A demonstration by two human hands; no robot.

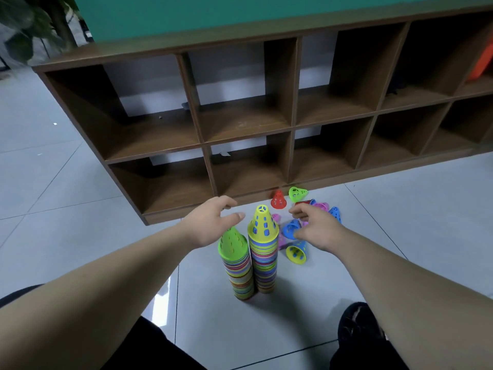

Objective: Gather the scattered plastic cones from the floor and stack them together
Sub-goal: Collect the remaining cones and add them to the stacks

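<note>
Nearest me, a dark shoe sits on the tiled floor, on the near right of the yellow-topped stack. That stack stands upright. A shorter green-topped stack touches its left side and leans slightly. My left hand hangs just left of the yellow top, fingers loose and spread, gripping nothing. My right hand hangs to its right, over the loose cones, fingers slack and empty. Beside the stack on the right, a yellow cone and a blue cone lie tipped over. Beyond it a red cone stands upright, with a green cone on its side. Behind all of this is the brown cubby shelf.
</note>
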